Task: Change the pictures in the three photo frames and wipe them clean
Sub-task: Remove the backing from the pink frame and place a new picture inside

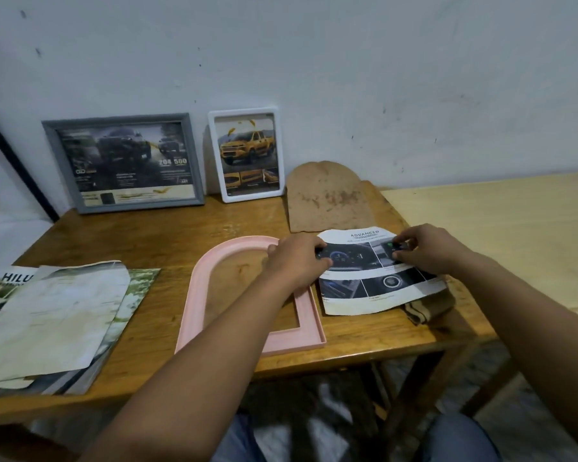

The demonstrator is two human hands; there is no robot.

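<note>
The arched printed sheet (377, 271) reads "ADVANCED", the brochure (10, 285) "HILU", the grey-framed picture (127, 161) "204" and "500".

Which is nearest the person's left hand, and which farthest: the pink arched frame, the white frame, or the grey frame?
From the left hand:
1. Pink arched frame, lying flat directly under the hand.
2. White frame, propped against the wall behind it.
3. Grey frame, against the wall, far left.
</note>
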